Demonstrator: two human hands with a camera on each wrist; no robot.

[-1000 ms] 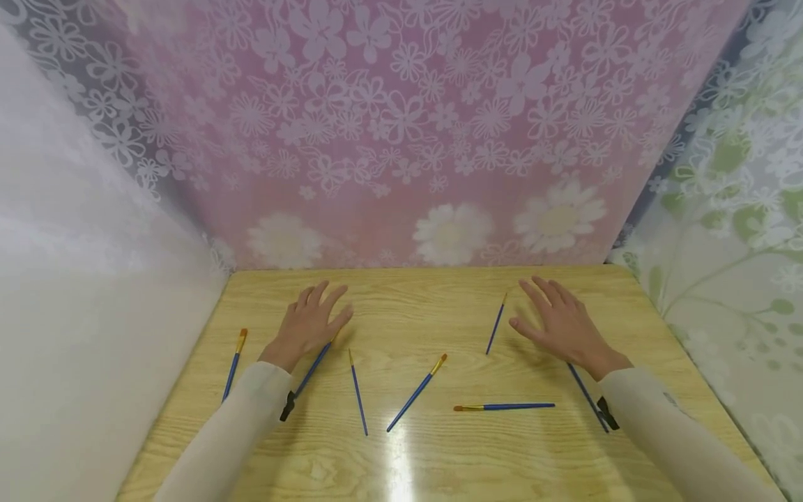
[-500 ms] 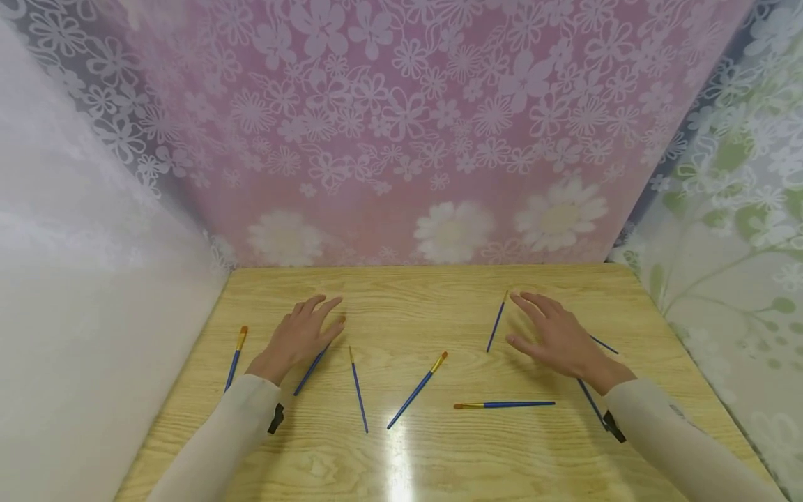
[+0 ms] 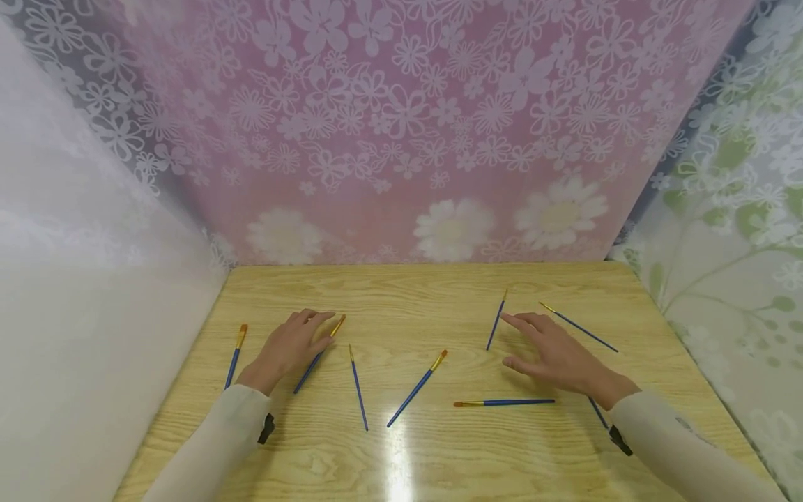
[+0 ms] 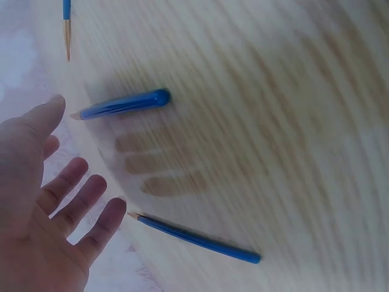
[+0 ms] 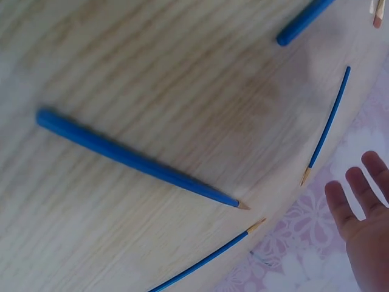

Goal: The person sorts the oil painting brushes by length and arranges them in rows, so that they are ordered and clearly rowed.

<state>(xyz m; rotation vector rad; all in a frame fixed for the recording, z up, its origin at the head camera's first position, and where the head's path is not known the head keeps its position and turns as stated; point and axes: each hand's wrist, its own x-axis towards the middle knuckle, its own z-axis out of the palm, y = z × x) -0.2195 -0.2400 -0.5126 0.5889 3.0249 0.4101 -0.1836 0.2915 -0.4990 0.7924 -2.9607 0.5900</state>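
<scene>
My left hand (image 3: 288, 350) hovers palm down with relaxed fingers over a slanted paintbrush (image 3: 307, 373), overlapping it near the gold ferrule. In the left wrist view, that hand's fingers (image 4: 67, 185) are spread and hold nothing. My right hand (image 3: 552, 352) is held loosely above the table, its index fingertip overlapping a thin paintbrush (image 3: 493, 333). Beyond it lies another thin paintbrush (image 3: 583, 328). A further paintbrush (image 3: 598, 413) is partly hidden under the right wrist. All have blue handles and gold ferrules.
More paintbrushes lie apart on the wood-grain table (image 3: 401, 293): one at far left (image 3: 232, 366), partly behind the sleeve, a thin paintbrush (image 3: 358, 390), a slanted paintbrush (image 3: 414, 394) and a sideways paintbrush (image 3: 514, 402). A pink floral curtain (image 3: 401, 139) hangs behind, with pale sheets at both sides.
Both hands have drawn back toward the body, the left also slightly leftward. The slanted brush's tip and the far-right thin brush have come into sight. The brushes stay in place.
</scene>
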